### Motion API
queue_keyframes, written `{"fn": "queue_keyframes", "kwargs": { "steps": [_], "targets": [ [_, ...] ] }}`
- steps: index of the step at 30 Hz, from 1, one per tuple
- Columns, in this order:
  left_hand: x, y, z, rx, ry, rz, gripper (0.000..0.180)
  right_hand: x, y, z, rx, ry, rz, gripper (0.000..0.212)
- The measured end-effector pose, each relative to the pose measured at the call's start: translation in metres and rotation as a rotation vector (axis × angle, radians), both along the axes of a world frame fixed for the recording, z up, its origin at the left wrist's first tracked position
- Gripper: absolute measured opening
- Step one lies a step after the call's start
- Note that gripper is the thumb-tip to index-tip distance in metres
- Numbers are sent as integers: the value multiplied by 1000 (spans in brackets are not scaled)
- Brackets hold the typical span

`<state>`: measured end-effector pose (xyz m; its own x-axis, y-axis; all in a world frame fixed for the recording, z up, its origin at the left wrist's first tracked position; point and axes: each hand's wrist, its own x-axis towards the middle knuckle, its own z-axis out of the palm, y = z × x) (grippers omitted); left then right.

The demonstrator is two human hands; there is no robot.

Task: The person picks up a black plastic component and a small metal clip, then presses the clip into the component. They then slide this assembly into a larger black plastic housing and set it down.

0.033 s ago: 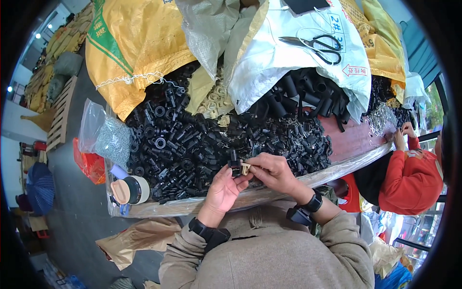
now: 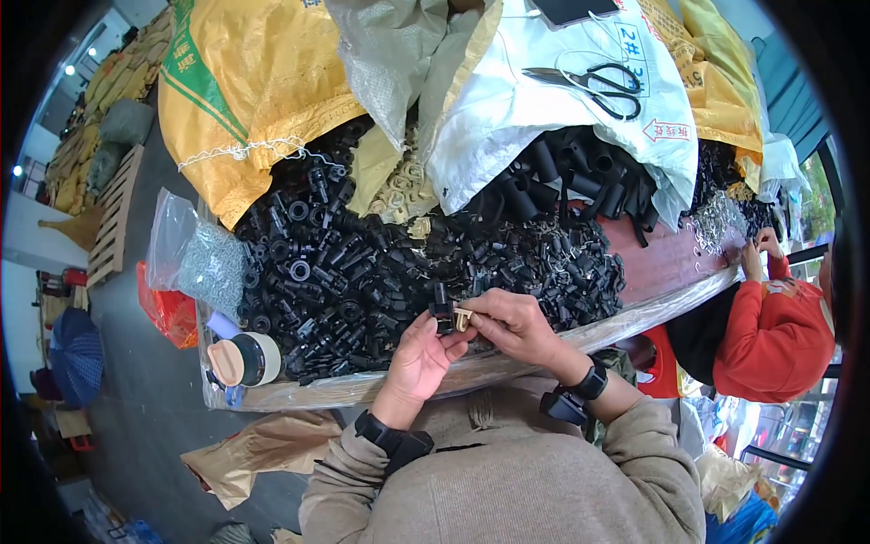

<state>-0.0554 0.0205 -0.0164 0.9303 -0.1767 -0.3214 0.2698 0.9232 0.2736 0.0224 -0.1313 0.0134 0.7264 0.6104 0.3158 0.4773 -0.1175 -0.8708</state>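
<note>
My left hand is closed on a black plastic fitting whose tube end points up. In the fingertips of my right hand is a small beige plastic clip, pressed against or very close to the fitting's right side. My fingers partly cover both pieces, so I cannot tell whether they are joined. Just beyond my hands lies a heap of small black plastic parts, and to the left are larger black fittings. Similar beige pieces spill from a sack behind.
Black-handled scissors rest on a white woven sack, above black tubes. A lidded cup and a bag of small grey pieces stand by the table's left edge. A person in red works at the right.
</note>
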Motion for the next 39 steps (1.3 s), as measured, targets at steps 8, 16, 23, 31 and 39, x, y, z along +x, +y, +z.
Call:
{"fn": "queue_keyframes", "kwargs": {
  "steps": [8, 16, 23, 31, 39],
  "targets": [
    [3, -9, 12, 329, -56, -23, 26, -1, -14, 6, -130, 86, -29, 21],
    [-3, -3, 26, 360, -16, -311, 28, 10, -38, 26, 53, -168, 181, 24],
    [-11, -1, 26, 195, -9, -534, 32, 4, -40, 33, 18, -225, 326, 26],
    [-8, 3, 21, 109, 16, -594, 31, 7, -38, 36, 15, -251, 387, 28],
    [-7, -1, 24, 71, 3, -562, 27, 10, -40, 50, -58, -265, 422, 30]
  ]
}}
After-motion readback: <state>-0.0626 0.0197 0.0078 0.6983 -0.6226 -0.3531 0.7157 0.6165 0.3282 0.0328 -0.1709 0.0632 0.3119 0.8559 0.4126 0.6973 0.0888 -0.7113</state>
